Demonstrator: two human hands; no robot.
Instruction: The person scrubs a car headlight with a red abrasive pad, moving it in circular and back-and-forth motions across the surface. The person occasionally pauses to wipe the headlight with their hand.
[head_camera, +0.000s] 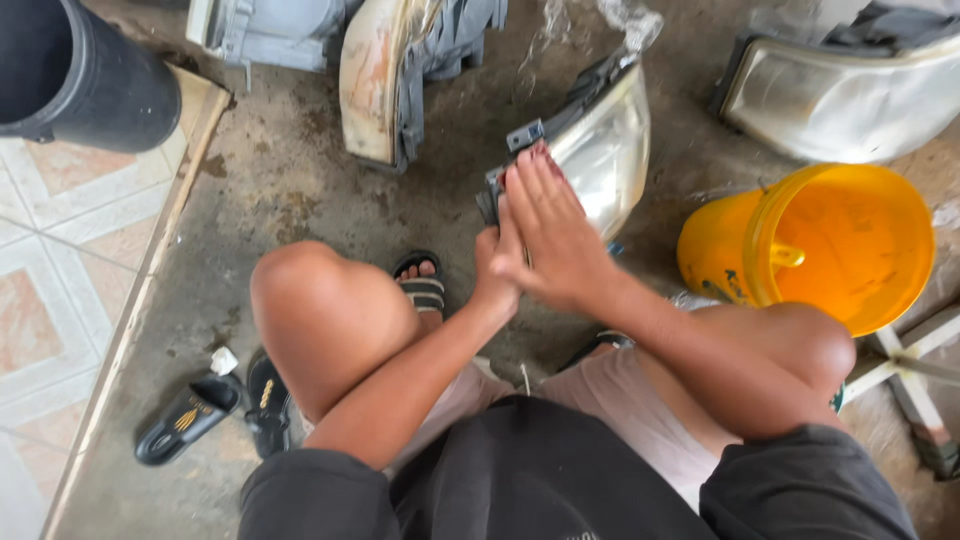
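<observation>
Head view showed the right hand (548, 232) flat and open on the headlight (600, 150), standing on the concrete floor (290, 180); left hand (492, 262) gripped its lower edge. Steady bracing and even palm pressure seemed wise

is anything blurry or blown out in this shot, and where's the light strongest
Head view: soft daylight, no hard shadows; brightest inside the tipped yellow plastic bucket and on the cloudy clear headlight lens; the right hand looks slightly smeared; wide-lens bending at the edges.
</observation>
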